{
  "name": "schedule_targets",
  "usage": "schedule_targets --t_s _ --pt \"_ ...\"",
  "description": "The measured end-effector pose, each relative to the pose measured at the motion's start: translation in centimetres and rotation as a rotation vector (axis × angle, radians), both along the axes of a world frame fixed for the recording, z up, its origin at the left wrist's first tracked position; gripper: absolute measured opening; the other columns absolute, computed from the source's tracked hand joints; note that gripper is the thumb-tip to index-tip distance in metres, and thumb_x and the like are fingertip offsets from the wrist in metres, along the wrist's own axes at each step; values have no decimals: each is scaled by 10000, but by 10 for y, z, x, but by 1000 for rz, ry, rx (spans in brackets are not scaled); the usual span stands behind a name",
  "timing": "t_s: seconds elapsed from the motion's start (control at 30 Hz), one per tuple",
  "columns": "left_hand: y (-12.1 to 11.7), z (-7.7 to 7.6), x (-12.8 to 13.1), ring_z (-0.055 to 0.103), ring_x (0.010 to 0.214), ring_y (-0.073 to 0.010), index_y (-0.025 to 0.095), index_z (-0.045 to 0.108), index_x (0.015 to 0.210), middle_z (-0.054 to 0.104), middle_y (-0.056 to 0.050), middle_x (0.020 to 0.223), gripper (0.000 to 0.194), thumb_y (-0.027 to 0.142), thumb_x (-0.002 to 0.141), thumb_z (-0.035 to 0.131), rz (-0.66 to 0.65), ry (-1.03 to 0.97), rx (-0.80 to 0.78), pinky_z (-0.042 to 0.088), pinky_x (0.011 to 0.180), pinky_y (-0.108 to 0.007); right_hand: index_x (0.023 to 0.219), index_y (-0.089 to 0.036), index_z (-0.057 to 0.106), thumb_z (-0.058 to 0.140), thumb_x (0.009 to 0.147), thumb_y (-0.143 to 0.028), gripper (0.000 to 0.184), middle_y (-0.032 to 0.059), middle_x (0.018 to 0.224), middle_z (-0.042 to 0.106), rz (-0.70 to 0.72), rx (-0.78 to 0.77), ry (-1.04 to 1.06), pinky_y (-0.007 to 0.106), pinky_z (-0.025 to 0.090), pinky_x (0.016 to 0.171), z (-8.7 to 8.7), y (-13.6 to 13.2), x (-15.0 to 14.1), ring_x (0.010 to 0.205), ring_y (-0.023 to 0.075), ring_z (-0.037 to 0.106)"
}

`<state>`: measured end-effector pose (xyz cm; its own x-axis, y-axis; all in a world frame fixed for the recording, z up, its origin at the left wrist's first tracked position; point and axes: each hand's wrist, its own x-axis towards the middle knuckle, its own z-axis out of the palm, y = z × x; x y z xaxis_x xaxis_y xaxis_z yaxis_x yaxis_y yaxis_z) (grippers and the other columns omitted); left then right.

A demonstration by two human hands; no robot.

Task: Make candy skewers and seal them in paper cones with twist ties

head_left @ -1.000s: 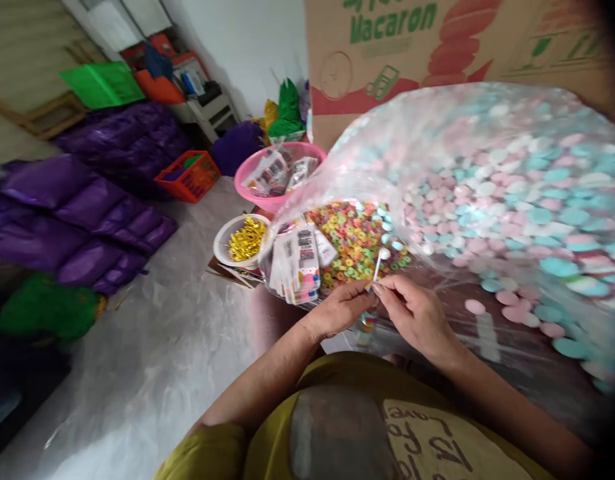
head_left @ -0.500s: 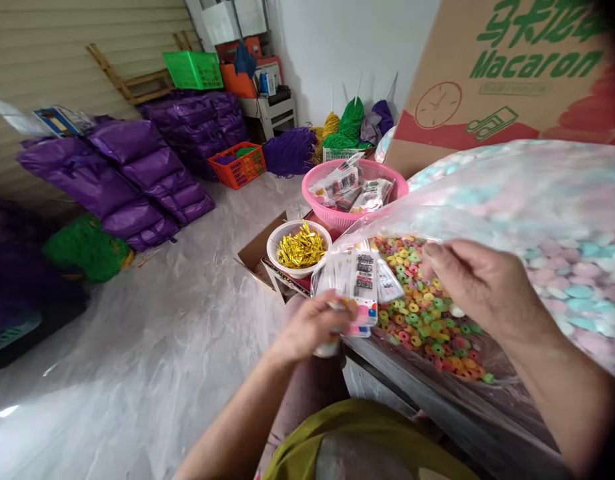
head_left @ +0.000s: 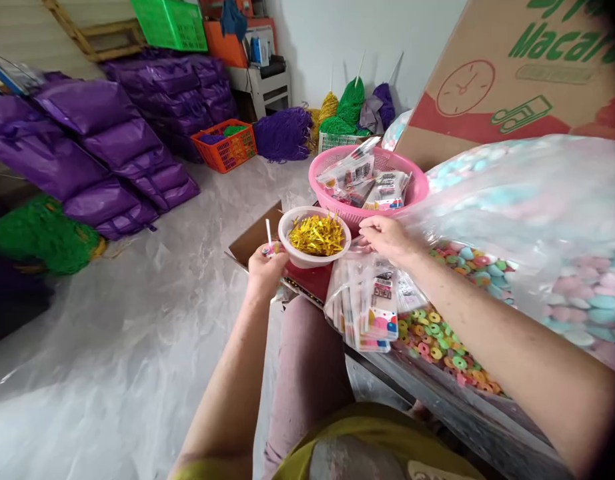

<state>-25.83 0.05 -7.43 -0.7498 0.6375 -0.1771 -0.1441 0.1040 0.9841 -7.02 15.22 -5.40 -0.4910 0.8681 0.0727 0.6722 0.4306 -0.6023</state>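
My left hand (head_left: 266,270) is closed around a small colourful thing with a white stick (head_left: 268,231) that pokes up from the fingers; most of it is hidden. Just right of it stands a white bowl (head_left: 289,248) heaped with gold twist ties (head_left: 317,235). At the bowl's right rim, my right hand (head_left: 387,239) has its fingertips pinched together; what they hold, if anything, I cannot make out. Below the right hand lies a stack of printed plastic packets (head_left: 382,300). Ring-shaped candies (head_left: 437,333) in many colours are spread beside the packets, partly behind my right forearm.
Behind the bowl, a pink basket (head_left: 320,190) holds more packets. Clear plastic with pastel candies (head_left: 582,287) covers the right side, before a cardboard box (head_left: 467,107). Purple bundles (head_left: 107,140), an orange crate (head_left: 227,157) and green strands (head_left: 42,237) lie on the floor.
My left hand has moved up and left to beside the bowl, carrying the small thing. My right hand has left the candies and moved left to the bowl's rim. The view has shifted.
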Motion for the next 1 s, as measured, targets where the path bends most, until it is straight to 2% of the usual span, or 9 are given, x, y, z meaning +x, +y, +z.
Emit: schedule_targets --t_s 0.13,0.23,0.4,0.57,0.67,0.8,0.93,0.97,1.0 --pt "5 3 -5 446 325 -88 152 582 777 494 70 450 273 307 557 631 9 -82 51 318 348 -194 1038 -126 594 338 897 -170 296 84 854 685 -1 89 -86 291 500 693 -2 1 -3 755 170 647" --pt "17 3 -8 432 310 -68 164 559 812 503 87 474 329 288 531 676 67 -72 76 310 338 -178 1090 -160 603 429 834 -122 311 106 1067 660 68 180 -180 304 453 825 -1 -7 -13 960 209 614" --pt "28 -3 -10 457 351 -49 170 518 755 504 104 505 318 163 464 647 188 -63 103 390 390 -170 1075 -200 634 478 808 -156 313 87 973 696 163 216 -370 306 432 725 6 -16 5 842 229 634" --pt "-1 -4 -13 421 305 -58 179 512 792 472 119 462 345 177 470 633 219 -83 105 362 352 -179 1083 -225 642 406 858 -189 328 59 1048 689 142 256 -471 299 413 736 9 -18 52 916 223 624" --pt "-9 -2 -13 409 289 -74 180 519 817 471 116 432 356 186 481 637 184 -90 107 351 338 -192 1060 -215 660 409 862 -199 320 60 947 709 111 255 -527 285 417 700 18 -18 60 848 212 636" --pt "-7 0 -3 420 303 -79 185 501 887 437 126 427 385 245 543 664 195 -86 103 355 366 -193 1029 -198 677 417 885 -267 304 95 928 705 108 255 -576 294 422 681 33 -13 28 849 222 640" --pt "-35 -7 42 470 401 -64 220 462 1063 497 100 587 429 350 701 652 433 204 133 405 453 -195 949 -172 714 624 758 -294 245 144 965 699 178 143 -666 340 447 712 24 -7 -13 874 268 647" --pt "-47 -11 58 512 467 -71 225 486 1057 547 70 676 413 342 706 669 397 339 132 439 507 -209 950 -162 718 633 746 -275 248 155 966 698 183 116 -687 354 452 723 18 -7 -18 888 280 646" --pt "-61 -15 75 565 557 -93 220 534 1001 586 37 746 348 334 707 682 241 442 105 474 588 -234 962 -150 718 621 752 -250 252 166 976 696 186 98 -703 368 454 741 13 -7 -21 913 291 641"
